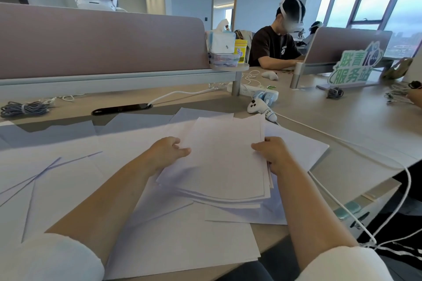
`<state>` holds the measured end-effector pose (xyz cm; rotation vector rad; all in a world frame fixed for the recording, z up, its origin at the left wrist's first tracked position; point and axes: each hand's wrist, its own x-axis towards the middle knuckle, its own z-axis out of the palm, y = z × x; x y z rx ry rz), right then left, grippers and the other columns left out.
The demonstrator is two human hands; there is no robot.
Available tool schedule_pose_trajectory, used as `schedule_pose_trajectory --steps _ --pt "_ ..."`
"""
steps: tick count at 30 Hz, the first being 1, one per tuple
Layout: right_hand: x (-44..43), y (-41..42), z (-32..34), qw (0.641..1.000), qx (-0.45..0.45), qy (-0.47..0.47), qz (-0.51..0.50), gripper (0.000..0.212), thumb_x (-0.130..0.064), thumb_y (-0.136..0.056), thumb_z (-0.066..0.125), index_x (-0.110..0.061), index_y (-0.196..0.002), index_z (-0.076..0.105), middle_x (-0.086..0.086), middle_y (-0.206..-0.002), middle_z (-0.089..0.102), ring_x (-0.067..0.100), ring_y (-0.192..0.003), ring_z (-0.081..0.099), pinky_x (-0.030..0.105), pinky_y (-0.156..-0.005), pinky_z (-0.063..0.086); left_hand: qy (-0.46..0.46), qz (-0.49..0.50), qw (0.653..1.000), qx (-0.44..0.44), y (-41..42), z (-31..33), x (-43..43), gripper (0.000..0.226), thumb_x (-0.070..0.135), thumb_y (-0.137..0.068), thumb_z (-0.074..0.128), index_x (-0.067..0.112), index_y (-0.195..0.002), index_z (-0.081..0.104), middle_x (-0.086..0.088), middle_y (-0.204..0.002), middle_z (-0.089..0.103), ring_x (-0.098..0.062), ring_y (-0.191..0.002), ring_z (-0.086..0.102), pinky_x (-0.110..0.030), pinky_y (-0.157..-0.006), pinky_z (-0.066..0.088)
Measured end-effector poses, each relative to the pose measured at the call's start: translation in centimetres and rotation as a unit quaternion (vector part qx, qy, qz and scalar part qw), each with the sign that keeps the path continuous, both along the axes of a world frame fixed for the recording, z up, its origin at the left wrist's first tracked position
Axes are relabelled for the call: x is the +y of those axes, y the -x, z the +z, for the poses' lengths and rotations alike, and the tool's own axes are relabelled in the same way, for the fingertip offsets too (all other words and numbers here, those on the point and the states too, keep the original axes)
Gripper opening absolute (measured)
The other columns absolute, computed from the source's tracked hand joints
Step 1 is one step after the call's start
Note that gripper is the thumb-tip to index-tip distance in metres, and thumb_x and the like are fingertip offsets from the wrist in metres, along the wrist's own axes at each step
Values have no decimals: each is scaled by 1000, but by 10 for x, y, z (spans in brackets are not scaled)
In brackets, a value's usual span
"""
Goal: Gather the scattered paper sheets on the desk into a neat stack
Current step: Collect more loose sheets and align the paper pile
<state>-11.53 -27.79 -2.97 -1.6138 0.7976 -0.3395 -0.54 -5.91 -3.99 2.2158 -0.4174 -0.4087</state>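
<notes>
A loose bundle of white paper sheets is held between both hands in the middle of the desk, its edges uneven and its near end sagging. My left hand grips the bundle's left edge, thumb on top. My right hand grips its right edge. More white sheets lie spread flat and overlapping across the desk to the left, in front and under the bundle; one sheet pokes out to the right.
A white controller and power strip lie just beyond the papers, with a white cable running right. A coiled grey cable sits far left. A partition backs the desk. A person sits across at right.
</notes>
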Motion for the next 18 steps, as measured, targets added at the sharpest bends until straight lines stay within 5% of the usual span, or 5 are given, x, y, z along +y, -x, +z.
schedule_pose_trajectory --steps 5,9,12,14,18 --pt "-14 -12 -12 999 -6 17 -36 46 5 -79 54 0 -125 56 21 -115 63 40 -103 61 53 -92 50 -28 -79 996 -7 3 0 5 89 40 -78 72 14 -148 24 -6 -151 33 -22 -135 36 -30 -106 32" --pt "-14 -10 -10 998 -18 -7 -53 52 6 -82 52 -6 -133 49 15 -125 57 37 -108 58 48 -95 49 -202 -240 949 -39 11 6 7 153 85 -24 66 32 -150 -3 6 -159 -10 -15 -147 2 -32 -118 16" --pt "-18 -7 -9 997 -31 -43 -64 52 8 -85 51 -6 -135 46 17 -126 54 34 -106 57 40 -92 50 -224 -261 938 -32 14 7 8 138 60 -44 83 46 -145 -10 15 -149 -36 -18 -147 -4 -30 -89 52" --pt "-22 -7 -10 995 -36 -59 -66 50 7 -86 52 -7 -134 47 19 -120 56 31 -94 57 36 -81 50 -218 -261 939 -44 18 8 9 130 42 -56 87 50 -144 -9 19 -145 -41 -18 -146 -1 -24 -74 56" --pt "-25 -8 -8 995 -36 -72 -64 51 1 -85 59 -10 -133 47 14 -96 55 30 -85 55 35 -72 44 -227 -279 931 -65 15 6 10 130 59 -46 82 50 -145 -1 21 -149 -32 -14 -146 -3 -35 -103 44"
